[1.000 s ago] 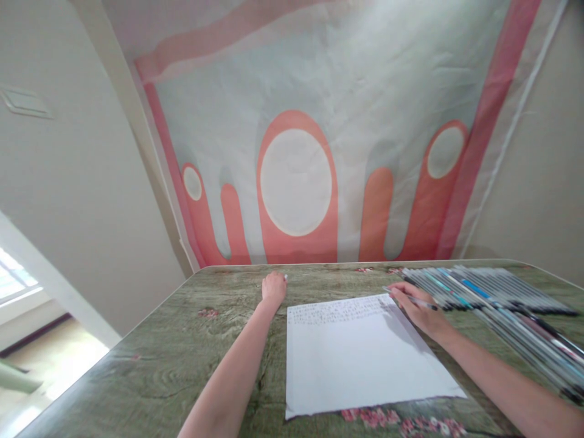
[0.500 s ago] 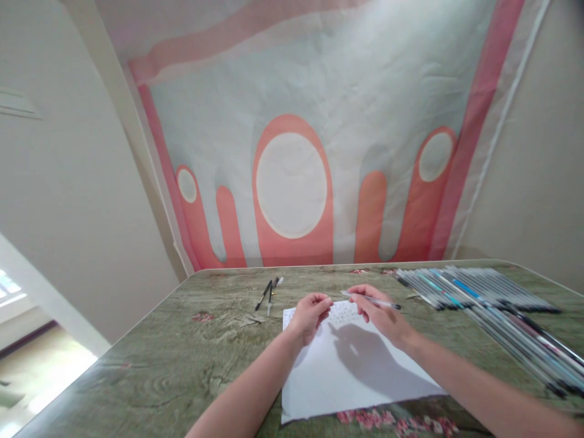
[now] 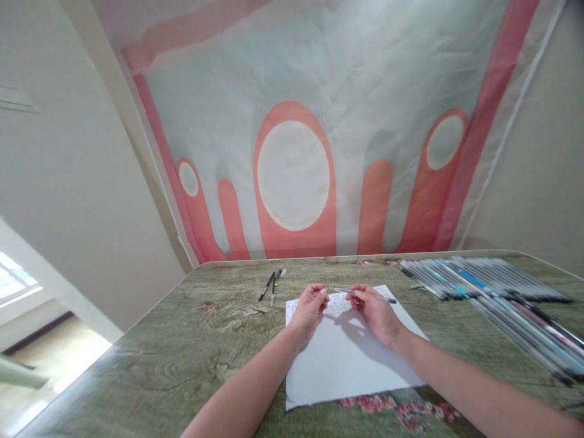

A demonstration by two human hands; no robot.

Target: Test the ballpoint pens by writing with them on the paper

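A slim, clear-barrelled pen [image 3: 385, 298] lies across the fingers of my right hand [image 3: 375, 313], its dark end pointing right. My left hand [image 3: 309, 309] is closed in a pinch just left of the pen's tip. Whatever its fingers hold, if anything, is too small to make out. Both hands are over a white sheet of paper [image 3: 342, 371], which has rows of small dark marks along its far edge. Shadows of the hands fall on the sheet.
Many pens and refills [image 3: 483, 280] lie side by side at the right, with a second slanting bundle [image 3: 524, 337] nearer me. A few black pen parts [image 3: 272, 285] rest left of the paper. The wood-patterned table [image 3: 182, 353] meets a pink-and-grey wall covering [image 3: 296, 243] behind.
My right hand has moved left with the pen, bringing its tip close to my left fingers. The left hand stays pinched. The camera view has shifted slightly.
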